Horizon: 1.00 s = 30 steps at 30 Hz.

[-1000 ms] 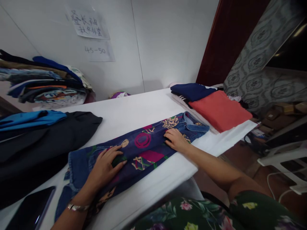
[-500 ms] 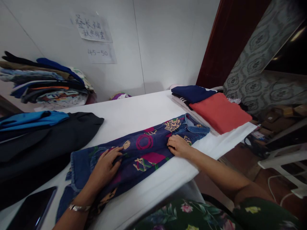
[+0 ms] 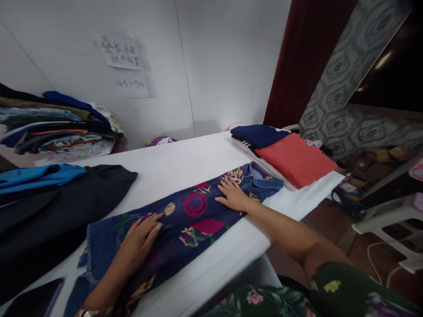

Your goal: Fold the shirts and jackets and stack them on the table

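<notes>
The left grip [image 3: 140, 237] lies palm down, its fingers straight and close together. The right grip [image 3: 233, 196] lies flat too, with its fingers spread apart. Both are opened out and have hold of nothing. They just touch the top of a blue shirt [image 3: 194, 205] with pink and tan shapes. The shirt is under both grips and fills the space between them, lying long and flat on the white table [image 3: 185, 158]. Its collar [image 3: 264, 181] is just right of the right grip.

Past the collar, farther right of that grip, are a folded red cloth [image 3: 297, 160] and a dark blue cloth [image 3: 256, 134]. Left of the left grip is a big black cloth [image 3: 82, 207], with a bright blue cloth [image 3: 42, 176] behind it. A phone [image 3: 33, 299] lies nearer the person, left of the left grip. Far behind that grip is a tall pile of clothes [image 3: 66, 127].
</notes>
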Each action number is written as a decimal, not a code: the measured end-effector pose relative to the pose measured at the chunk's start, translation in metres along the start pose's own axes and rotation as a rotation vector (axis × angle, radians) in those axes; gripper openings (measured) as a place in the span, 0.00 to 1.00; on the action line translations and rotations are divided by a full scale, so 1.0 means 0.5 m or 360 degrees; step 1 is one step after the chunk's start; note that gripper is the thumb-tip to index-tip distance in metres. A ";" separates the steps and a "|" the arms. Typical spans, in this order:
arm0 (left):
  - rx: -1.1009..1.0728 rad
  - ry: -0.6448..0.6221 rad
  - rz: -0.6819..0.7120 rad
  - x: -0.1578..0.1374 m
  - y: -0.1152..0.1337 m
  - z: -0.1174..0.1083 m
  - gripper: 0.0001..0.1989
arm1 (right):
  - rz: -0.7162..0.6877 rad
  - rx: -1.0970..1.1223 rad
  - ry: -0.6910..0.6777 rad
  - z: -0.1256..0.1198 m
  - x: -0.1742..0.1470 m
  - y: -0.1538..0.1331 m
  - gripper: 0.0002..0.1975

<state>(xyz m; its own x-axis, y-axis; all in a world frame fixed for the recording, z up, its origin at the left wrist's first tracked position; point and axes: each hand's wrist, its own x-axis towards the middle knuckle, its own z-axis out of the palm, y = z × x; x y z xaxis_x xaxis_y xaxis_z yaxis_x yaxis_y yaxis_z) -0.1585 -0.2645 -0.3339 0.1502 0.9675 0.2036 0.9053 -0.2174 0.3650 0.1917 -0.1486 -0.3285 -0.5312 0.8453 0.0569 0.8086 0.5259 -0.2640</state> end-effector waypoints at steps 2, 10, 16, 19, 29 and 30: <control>-0.0007 0.0034 -0.0014 0.001 -0.006 0.004 0.23 | 0.0009 0.0002 0.0007 0.012 -0.002 0.006 0.37; -0.0031 0.0083 -0.0024 0.003 0.007 -0.005 0.13 | 0.0063 0.0170 -0.0080 -0.032 0.009 -0.017 0.38; -0.0129 0.0066 -0.0082 -0.008 0.045 -0.012 0.10 | -0.0317 0.0094 0.0100 0.003 0.013 -0.070 0.34; -0.0188 0.0022 -0.0106 -0.016 0.061 -0.027 0.09 | -0.0399 -0.0006 0.0096 0.039 0.003 -0.074 0.33; 0.0173 0.0510 -0.1057 -0.071 -0.016 -0.131 0.15 | -0.0456 -0.0156 0.0175 0.066 0.003 -0.051 0.32; 0.0162 0.0510 -0.1191 -0.074 -0.026 -0.136 0.17 | -0.0456 -0.0162 0.0177 0.067 0.003 -0.051 0.32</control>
<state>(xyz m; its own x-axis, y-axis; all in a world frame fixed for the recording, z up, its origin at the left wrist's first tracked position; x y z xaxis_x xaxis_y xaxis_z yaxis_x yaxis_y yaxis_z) -0.2031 -0.3065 -0.2843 -0.6146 0.7645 0.1943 0.7549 0.4987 0.4258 0.1617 -0.1640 -0.3540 -0.7147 0.6636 0.2211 0.6542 0.7460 -0.1244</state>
